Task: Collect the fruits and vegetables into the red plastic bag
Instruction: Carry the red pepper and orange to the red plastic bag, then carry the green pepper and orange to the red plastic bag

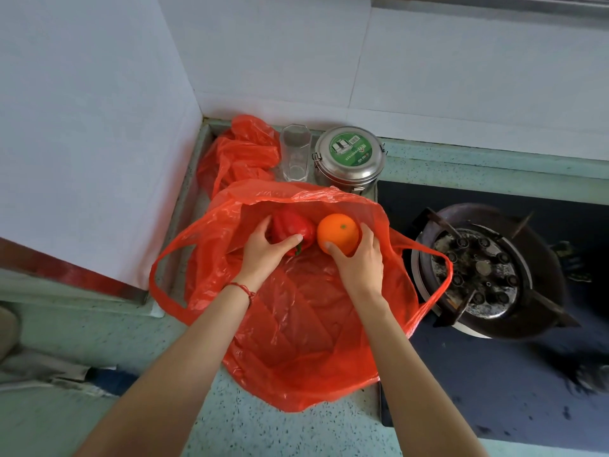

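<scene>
A red plastic bag (296, 341) lies on the speckled counter with its mouth spread wide toward the wall. Both of my hands reach inside that mouth. My left hand (263, 252) grips a red bell pepper (290, 227) with a green stem. Beside it, my right hand (359, 262) holds an orange (337, 233) from below and from the right. Pepper and orange sit side by side over the bag's inner surface, almost touching. Whether they rest on the plastic or hang just above it is unclear.
A second crumpled red bag (237, 153) lies in the back corner. A clear drinking glass (295, 153) and a steel lidded tin with a green label (349, 156) stand behind the bag. A gas burner (478, 268) on the black hob is at the right, touching the bag's handle.
</scene>
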